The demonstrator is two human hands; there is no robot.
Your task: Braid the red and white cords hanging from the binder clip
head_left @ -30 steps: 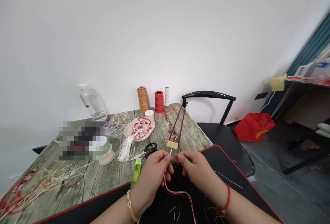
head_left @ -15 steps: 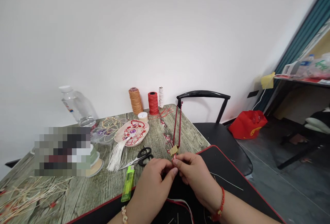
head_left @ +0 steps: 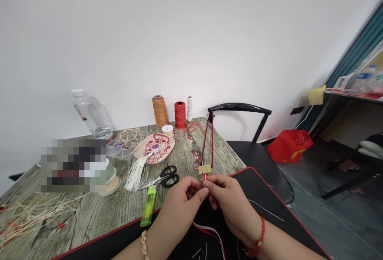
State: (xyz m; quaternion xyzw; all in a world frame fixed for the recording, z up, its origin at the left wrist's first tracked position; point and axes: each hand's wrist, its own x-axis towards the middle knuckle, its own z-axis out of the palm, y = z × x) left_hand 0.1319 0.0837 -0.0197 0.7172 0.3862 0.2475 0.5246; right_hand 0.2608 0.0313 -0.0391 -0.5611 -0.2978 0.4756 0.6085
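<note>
A gold binder clip [head_left: 205, 169] hangs on a dark red cord [head_left: 212, 144] looped to the chair back. Below the clip comes a short red and white braided cord [head_left: 205, 177], pinched by my right hand [head_left: 226, 194] between thumb and fingers. My left hand [head_left: 184, 202] is closed beside it, thumb against the bent fingers at the cord's lower part; its exact hold is partly hidden. Loose red and white cord ends [head_left: 209, 230] trail beneath my hands over the black mat [head_left: 257, 188].
Left of my hands lie a green lighter [head_left: 149, 208] and black-handled scissors [head_left: 167, 176]. A pink plate [head_left: 166, 154] holds red and white cords and a white tassel [head_left: 136, 174]. Behind stand an orange spool [head_left: 159, 112], a red spool [head_left: 180, 115] and a bottle [head_left: 92, 116].
The binder clip has turned from tilted to nearly level. Both hands keep close together at the braided cord, with only slight shifts. The whole view has moved a little.
</note>
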